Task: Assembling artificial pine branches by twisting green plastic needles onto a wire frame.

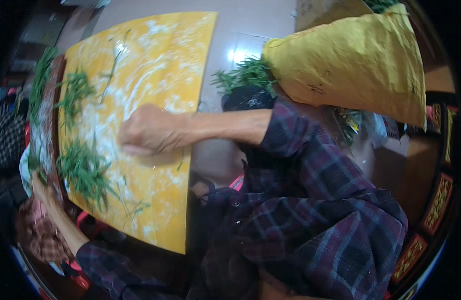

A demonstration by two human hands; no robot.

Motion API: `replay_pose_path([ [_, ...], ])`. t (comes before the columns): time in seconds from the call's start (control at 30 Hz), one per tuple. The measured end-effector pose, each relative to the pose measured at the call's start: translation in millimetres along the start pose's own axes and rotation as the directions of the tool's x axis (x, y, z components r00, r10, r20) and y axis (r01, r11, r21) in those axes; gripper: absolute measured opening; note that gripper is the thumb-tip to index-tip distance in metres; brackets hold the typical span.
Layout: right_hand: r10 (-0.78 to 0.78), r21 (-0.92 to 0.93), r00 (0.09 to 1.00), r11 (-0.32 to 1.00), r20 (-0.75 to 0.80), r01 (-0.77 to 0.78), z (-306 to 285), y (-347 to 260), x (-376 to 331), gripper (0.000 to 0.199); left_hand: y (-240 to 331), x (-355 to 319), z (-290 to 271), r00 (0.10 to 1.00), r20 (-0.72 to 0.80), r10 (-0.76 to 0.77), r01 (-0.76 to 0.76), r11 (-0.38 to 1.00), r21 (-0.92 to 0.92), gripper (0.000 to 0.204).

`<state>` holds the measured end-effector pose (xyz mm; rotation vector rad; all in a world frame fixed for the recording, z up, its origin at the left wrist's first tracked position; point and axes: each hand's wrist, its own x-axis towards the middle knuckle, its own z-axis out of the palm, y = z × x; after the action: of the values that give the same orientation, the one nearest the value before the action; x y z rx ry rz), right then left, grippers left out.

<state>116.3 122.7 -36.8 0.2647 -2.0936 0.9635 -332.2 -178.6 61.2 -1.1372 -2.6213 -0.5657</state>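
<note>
My right hand (153, 130) is closed in a fist over the yellow board (165, 185), which is streaked with white powder. Whatever it might hold is hidden inside the fingers. A heap of green leafy sprigs (85, 170) lies on the board just left of that hand, with a smaller bunch (76, 95) farther up. Beyond the board's left edge, my left hand (42, 187) reaches to some greens (33, 159) and a pale rounded thing. Its fingers are too small and dim to make out.
A long brown strip (53, 110) runs along the board's left side, with more greens (42, 75) beyond it. A large yellow sack (350, 65) lies at the far right, next to a leafy pile (248, 76) on the tiled floor. Carved, red-framed furniture (437, 202) stands at the right.
</note>
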Motion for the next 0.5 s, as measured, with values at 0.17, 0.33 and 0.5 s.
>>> replay_pose_path([
  [0.17,0.005,0.029,1.000,1.000,-0.027,-0.004,1,-4,8,0.020,-56,42,17,0.716,0.199,-0.669,0.538,0.348,-0.768,0.011],
  [0.33,0.046,0.019,0.998,0.999,0.041,-0.047,-7,5,10,0.021,-56,29,48,0.695,0.280,-0.663,0.663,0.439,-0.606,0.018],
  [0.5,0.119,-0.021,0.988,0.993,0.099,-0.117,-19,11,5,0.017,-27,38,78,0.800,0.218,-0.559,0.591,0.796,-0.127,0.028],
])
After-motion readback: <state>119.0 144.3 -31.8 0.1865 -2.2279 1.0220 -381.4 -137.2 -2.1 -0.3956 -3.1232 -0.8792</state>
